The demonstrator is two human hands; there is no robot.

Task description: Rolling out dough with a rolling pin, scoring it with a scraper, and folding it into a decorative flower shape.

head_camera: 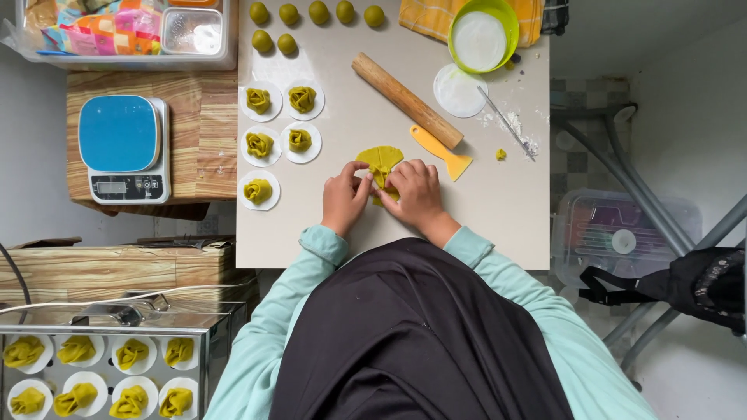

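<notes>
Pale and smooth, the square bench (498, 210) fills the middle of the frame, seen from straight above, with wooden crates and a grey floor around it. At lower left a steel steamer tray (204, 342) holds rows of folded yellow-green dough flowers (131, 354) on white paper rounds. Above it, at mid left, a blue-topped digital kitchen scale (118, 134) sits on a wood-grain box. On the bench's left part, five finished green dough rosettes (259, 145) lie on white paper discs, and seven small green dough balls (289, 14) line the upper edge.

At centre, the left hand (345, 198) and the right hand (416, 194) meet over a flattened round of yellow-green dough (379, 158). Both sets of fingers are nearly closed, pinching the sheet's near part into pleats, while its far half lies flat on the bench. Judging by this, the shaping step is partly done: a fold is gathered at the middle and the far edge is loose. Finishing it would call for bringing that edge in with a light pinch, so the thin sheet does not tear.

Just beyond the hands, a wooden rolling pin (406, 99) lies on a slant, with a yellow plastic scraper (440, 152) beside it. Toward upper right stand a lime-green bowl of white flour (482, 33), a white disc (459, 90) and a thin metal tool (507, 123) in spilled flour.
</notes>
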